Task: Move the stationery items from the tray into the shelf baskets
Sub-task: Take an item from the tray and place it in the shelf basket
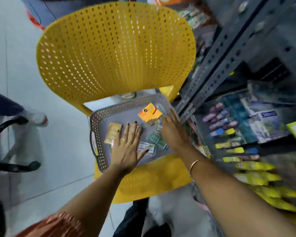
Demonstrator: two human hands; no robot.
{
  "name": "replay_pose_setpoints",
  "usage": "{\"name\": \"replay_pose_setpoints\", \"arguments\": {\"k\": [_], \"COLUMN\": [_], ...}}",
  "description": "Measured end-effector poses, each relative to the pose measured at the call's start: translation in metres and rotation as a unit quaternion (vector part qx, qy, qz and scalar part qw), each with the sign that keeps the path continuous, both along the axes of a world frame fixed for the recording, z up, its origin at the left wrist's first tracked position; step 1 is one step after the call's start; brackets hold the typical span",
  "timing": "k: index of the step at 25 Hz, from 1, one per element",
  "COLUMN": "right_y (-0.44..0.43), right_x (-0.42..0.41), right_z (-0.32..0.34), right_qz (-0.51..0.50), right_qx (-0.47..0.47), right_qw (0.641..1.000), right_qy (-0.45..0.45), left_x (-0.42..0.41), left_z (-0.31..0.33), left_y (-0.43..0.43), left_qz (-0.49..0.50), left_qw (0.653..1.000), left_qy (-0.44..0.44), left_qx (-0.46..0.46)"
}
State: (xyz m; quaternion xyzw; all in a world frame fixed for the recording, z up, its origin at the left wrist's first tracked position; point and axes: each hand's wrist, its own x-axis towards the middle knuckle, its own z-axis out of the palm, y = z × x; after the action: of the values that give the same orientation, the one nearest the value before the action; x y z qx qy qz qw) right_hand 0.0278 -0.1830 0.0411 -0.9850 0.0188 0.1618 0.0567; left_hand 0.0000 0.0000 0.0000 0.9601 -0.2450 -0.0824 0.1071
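A grey perforated tray (99, 117) rests on the seat of a yellow chair. Inside it lie an orange packet (149, 113) at the far right, a yellowish card packet (112, 134) at the left, small blue-green packets (156, 140) in the middle and a white-blue packet (146, 147) near the front. My left hand (128, 146) lies flat and spread on the tray floor, its thumb touching the white-blue packet. Over the tray's right side, my right hand (173, 132) reaches toward a blurred clear item by the far corner; whether it grips anything is unclear.
The yellow perforated chair (116, 52) has a tall back behind the tray. A grey metal shelf rack (217, 65) stands at the right, with packed stationery (229, 127) and yellow packets (263, 185) in it. A black chair arm (9, 127) and another person's shoe (36, 117) are at the left.
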Motion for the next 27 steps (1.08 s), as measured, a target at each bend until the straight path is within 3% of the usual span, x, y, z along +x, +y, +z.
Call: {"name": "replay_pose_setpoints", "arguments": {"k": [2, 6, 10, 14, 18, 27], "right_y": [0.006, 0.021, 0.019, 0.016, 0.013, -0.004], "right_x": [-0.001, -0.015, -0.014, -0.014, -0.014, -0.022], "right_z": [-0.019, -0.061, -0.090, -0.106, -0.098, -0.069], "right_qz": [0.035, -0.026, -0.090, -0.082, -0.095, -0.051], "right_qx": [-0.023, -0.128, -0.098, -0.042, -0.020, -0.029], "right_qw": [0.993, 0.974, 0.979, 0.992, 0.989, 0.997], "right_qy": [0.110, 0.183, 0.154, 0.085, 0.108, 0.055], "left_x": [-0.007, -0.018, -0.020, -0.024, -0.023, -0.025], "left_z": [-0.018, -0.048, -0.058, -0.059, -0.058, -0.057], "left_y": [-0.001, 0.000, 0.001, 0.000, -0.001, -0.002], "left_qz": [-0.002, -0.019, -0.016, -0.008, -0.003, 0.001], "left_qw": [1.000, 0.998, 0.998, 0.996, 0.995, 0.994], "left_qy": [-0.009, 0.007, 0.033, 0.054, 0.073, 0.093], "left_qx": [0.015, 0.051, 0.052, 0.070, 0.074, 0.055]}}
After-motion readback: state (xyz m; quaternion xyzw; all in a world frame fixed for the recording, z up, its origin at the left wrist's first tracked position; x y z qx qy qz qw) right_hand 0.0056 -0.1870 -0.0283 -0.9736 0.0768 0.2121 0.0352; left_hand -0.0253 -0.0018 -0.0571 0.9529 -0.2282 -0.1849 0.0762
